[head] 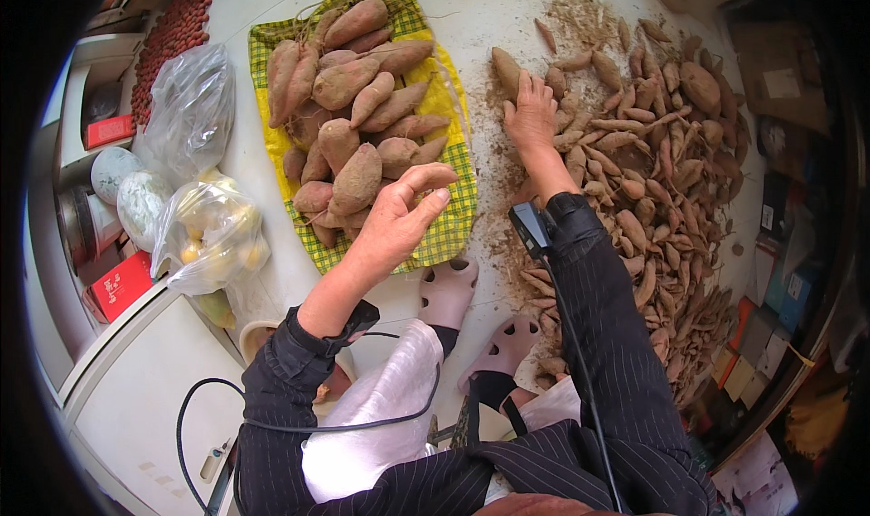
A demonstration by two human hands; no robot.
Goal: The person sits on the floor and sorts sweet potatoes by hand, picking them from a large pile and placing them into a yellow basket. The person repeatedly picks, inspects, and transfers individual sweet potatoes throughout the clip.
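Note:
Large sweet potatoes (346, 84) lie heaped on a yellow and green checked cloth or sack (445, 234) on the floor. Over the lower edge of that heap is my left hand (408, 210), thumb and fingers apart, with nothing between them. My right hand (532, 112) reaches to the left edge of a big pile of mostly smaller sweet potatoes (632, 149). Its fingertips touch or nearly touch the lower end of a plump brown sweet potato (506, 72); whether they grip it I cannot tell. Loose soil (584, 23) is strewn around the pile.
Several red fruits or nuts (173, 40), a clear plastic bag (192, 101) and a bag of yellowish produce (217, 230) lie at the left. Two pale, rounded gourds or melons (143, 200) sit beside them. Black cables (380, 422) run from both wrists. Boxes (795, 292) line the right side.

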